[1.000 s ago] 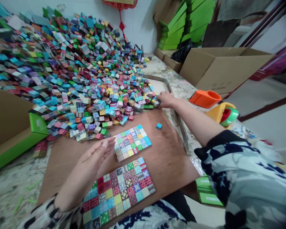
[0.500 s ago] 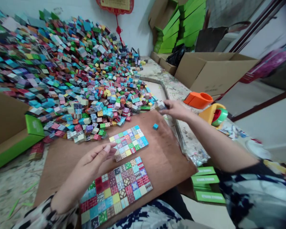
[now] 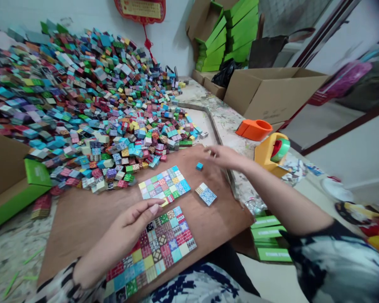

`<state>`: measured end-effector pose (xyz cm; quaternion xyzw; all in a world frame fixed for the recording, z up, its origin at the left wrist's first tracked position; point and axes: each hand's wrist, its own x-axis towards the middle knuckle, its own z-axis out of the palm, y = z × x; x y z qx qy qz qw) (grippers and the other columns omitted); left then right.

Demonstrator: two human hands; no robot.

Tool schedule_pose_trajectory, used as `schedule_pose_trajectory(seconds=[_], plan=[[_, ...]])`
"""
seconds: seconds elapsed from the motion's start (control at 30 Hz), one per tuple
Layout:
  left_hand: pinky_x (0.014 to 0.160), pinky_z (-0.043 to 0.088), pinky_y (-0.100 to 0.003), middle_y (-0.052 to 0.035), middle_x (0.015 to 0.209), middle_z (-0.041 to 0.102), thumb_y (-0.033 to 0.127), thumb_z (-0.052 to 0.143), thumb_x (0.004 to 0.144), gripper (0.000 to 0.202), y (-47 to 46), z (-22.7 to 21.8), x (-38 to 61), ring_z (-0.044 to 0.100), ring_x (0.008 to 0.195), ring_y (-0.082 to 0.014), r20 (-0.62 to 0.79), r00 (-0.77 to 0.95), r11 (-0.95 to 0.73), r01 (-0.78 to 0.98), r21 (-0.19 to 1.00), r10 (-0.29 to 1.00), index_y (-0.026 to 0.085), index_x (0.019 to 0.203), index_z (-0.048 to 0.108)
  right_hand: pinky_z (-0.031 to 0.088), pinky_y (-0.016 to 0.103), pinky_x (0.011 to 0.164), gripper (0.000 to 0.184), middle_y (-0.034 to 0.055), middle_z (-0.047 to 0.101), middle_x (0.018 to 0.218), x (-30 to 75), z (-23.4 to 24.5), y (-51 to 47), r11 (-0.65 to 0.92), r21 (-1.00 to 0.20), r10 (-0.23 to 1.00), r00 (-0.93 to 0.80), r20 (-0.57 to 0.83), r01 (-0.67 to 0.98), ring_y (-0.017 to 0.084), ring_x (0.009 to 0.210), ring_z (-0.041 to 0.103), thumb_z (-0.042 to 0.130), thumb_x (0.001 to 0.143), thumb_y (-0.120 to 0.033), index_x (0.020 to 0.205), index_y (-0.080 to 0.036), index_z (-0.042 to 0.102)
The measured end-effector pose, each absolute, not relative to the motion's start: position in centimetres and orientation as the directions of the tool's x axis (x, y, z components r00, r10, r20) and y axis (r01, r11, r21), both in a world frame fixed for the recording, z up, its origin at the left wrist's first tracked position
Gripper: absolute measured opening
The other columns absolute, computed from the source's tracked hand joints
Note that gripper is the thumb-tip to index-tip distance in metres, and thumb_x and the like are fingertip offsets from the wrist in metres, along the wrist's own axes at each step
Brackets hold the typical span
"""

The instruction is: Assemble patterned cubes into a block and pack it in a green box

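Observation:
My left hand [image 3: 135, 223] hovers over the board, thumb and forefinger pressed together. Its fingertips overlap the near edge of a smaller panel of patterned cubes [image 3: 164, 183]; whether they grip anything is hidden. Under that hand lies a larger panel of patterned cubes [image 3: 167, 242], partly covered by it. My right hand [image 3: 227, 158] is above the board's far right edge, fingers apart and slightly blurred, with nothing visible held. Nearer to me lies a small block of joined blue-and-white cubes [image 3: 206, 194]. A single blue cube [image 3: 199, 166] sits beyond it.
A large heap of loose cubes [image 3: 91, 109] rises behind the brown board [image 3: 214, 219]. At left stands an open green-edged box [image 3: 9, 185]. On the right are an orange tape holder [image 3: 254, 129], a yellow tape dispenser [image 3: 271, 155] and a cardboard box [image 3: 271, 92].
The small block of blue-and-white cubes now lies on the board. My right hand has come back from the heap's edge. My left hand has shifted right and nearer along the smaller panel.

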<state>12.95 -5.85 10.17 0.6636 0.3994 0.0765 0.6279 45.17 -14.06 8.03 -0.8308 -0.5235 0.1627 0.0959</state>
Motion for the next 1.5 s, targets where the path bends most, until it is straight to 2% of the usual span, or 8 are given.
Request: schedule_pose_trajectory(seconds=[0.03,0.17,0.33,0.6,0.8,1.03,1.33,1.5], plan=[[0.104,0.045,-0.048,-0.0083,0.105,0.075,0.069,0.070,0.065,0.055,-5.9,10.2,12.9,0.066,0.106,-0.0309,-0.405,0.665,0.097,0.449,0.888,0.628,0.024,0.097,0.074,0.048,0.032,0.084,0.036,0.0095,0.071,0.108,46.7,8.0,-12.5,-0.511,-0.258,0.859,0.497,-0.120,0.820,0.025,0.098,0.065,0.056,0.091,-0.036,0.122,-0.019,0.063],[0.105,0.044,-0.049,-0.0075,0.111,0.073,0.071,0.065,0.069,0.059,-5.9,10.4,13.1,0.065,0.109,-0.0296,-0.416,0.675,0.036,0.501,0.865,0.609,0.023,0.103,0.072,0.044,0.034,0.092,0.039,0.0211,0.060,0.128,50.9,6.0,-6.8,-0.650,-0.188,0.753,0.657,-0.029,0.737,0.029,0.116,0.058,0.052,0.092,-0.028,0.126,-0.008,0.058],[0.102,0.048,-0.046,-0.0068,0.110,0.074,0.069,0.062,0.074,0.055,-5.5,10.4,12.9,0.066,0.107,-0.0277,-0.395,0.704,-0.015,0.499,0.867,0.590,0.023,0.104,0.071,0.045,0.034,0.086,0.036,0.0226,0.064,0.119,52.1,3.8,-4.4,-0.682,-0.175,0.720,0.694,0.013,0.710,0.030,0.109,0.060,0.054,0.090,-0.026,0.119,-0.007,0.059],[0.098,0.051,-0.046,-0.0062,0.110,0.074,0.064,0.060,0.078,0.049,-4.8,9.4,12.2,0.067,0.105,-0.0271,-0.368,0.736,-0.062,0.484,0.873,0.569,0.024,0.106,0.070,0.046,0.030,0.079,0.031,0.0115,0.069,0.105,50.2,3.2,-5.7,-0.548,-0.205,0.816,0.572,0.083,0.811,0.025,0.095,0.062,0.055,0.088,-0.034,0.112,-0.015,0.061],[0.100,0.050,-0.044,-0.0055,0.114,0.073,0.062,0.058,0.080,0.047,-5.2,10.1,12.5,0.066,0.108,-0.0263,-0.368,0.750,-0.066,0.478,0.876,0.550,0.025,0.106,0.070,0.043,0.036,0.091,0.044,0.0171,0.058,0.120,50.0,2.8,-4.8,-0.481,-0.182,0.863,0.500,0.075,0.858,0.029,0.107,0.056,0.055,0.088,-0.031,0.128,-0.014,0.057],[0.101,0.049,-0.045,-0.0067,0.113,0.073,0.064,0.057,0.078,0.052,-4.7,8.9,11.8,0.065,0.109,-0.0271,-0.392,0.720,-0.056,0.511,0.858,0.572,0.024,0.108,0.069,0.042,0.033,0.094,0.058,0.0106,0.054,0.119,52.8,3.2,-3.8,-0.301,-0.084,0.948,0.289,-0.130,0.950,0.026,0.104,0.056,0.056,0.080,-0.014,0.136,-0.026,0.055],[0.098,0.051,-0.043,-0.0053,0.108,0.074,0.058,0.060,0.080,0.041,-4.9,9.8,12.7,0.067,0.102,-0.0256,-0.362,0.749,-0.093,0.489,0.868,0.555,0.025,0.102,0.072,0.042,0.033,0.093,0.056,0.0124,0.050,0.123,53.2,3.4,-3.1,-0.330,-0.067,0.942,0.323,-0.096,0.942,0.027,0.106,0.055,0.070,0.075,-0.022,0.129,-0.020,0.057],[0.095,0.052,-0.040,-0.0044,0.112,0.073,0.050,0.058,0.083,0.036,-5.7,10.0,13.7,0.066,0.104,-0.0244,-0.339,0.784,-0.126,0.464,0.877,0.520,0.024,0.105,0.071,0.044,0.037,0.090,0.050,0.0133,0.058,0.118,53.2,3.7,-3.7,-0.381,-0.066,0.924,0.378,-0.054,0.922,0.029,0.107,0.054,0.070,0.073,-0.028,0.121,-0.015,0.059]])
